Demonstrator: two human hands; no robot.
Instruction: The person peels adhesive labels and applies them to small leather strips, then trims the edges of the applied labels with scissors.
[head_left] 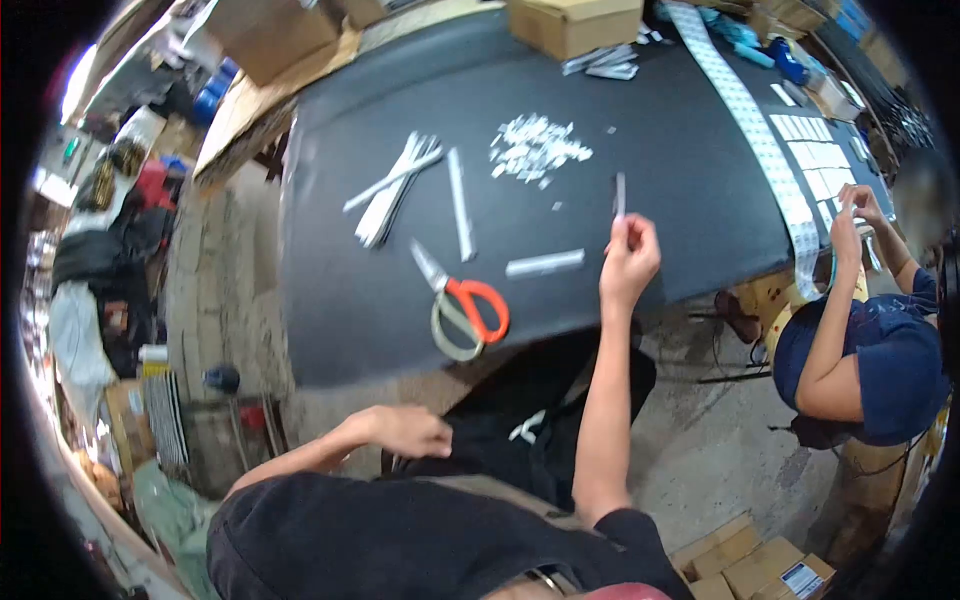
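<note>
My right hand [630,255] pinches the lower end of a narrow strip [620,192] and holds it upright above the dark table. My left hand [408,432] rests near my lap, below the table edge, its fingers curled; whether it holds anything is hidden. Scissors [462,300] with one orange and one pale handle lie on the table, blades toward the upper left. A single pale strip [545,263] lies just left of my right hand, another [461,205] above the scissors. Farther left is a bundle of strips [392,200]. A pile of small white pieces [535,148] sits farther back.
The dark table [350,330] carries a cardboard box [575,25] at the back and a long printed band [745,110] on the right. A co-worker [860,350] sits at the right, hands over white labels [815,160]. Cartons [760,565] stand on the floor at lower right.
</note>
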